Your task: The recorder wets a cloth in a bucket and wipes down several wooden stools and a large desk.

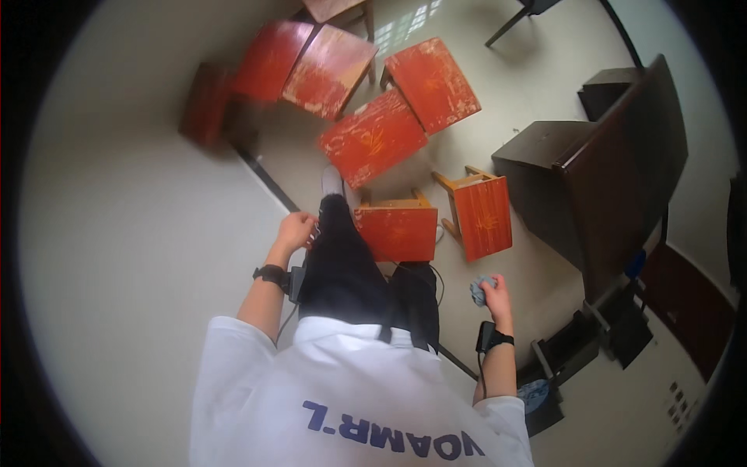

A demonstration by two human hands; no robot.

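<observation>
In my right hand point(499, 300) is a crumpled grey-blue cloth point(480, 291), held off to the right of my legs above the floor. My left hand point(296, 231) hangs beside my dark trouser leg with its fingers curled; whether they hold anything is hidden. Directly before me stands a small wooden stool point(397, 233) with a red top. To its right is another red-topped stool point(483, 219) with light wooden legs. Beyond my foot, two larger red stool tops, one nearer point(373, 139) and one farther point(433, 84), nearly touch at a corner; their paint is chipped.
Farther left, two worn red tops point(273, 58) point(330, 70) stand side by side, with a blurred red piece point(204, 105) near the wall. A dark wooden desk point(624, 169) rises at the right. Black furniture point(566, 344) stands lower right, near a white wall point(117, 262) on my left.
</observation>
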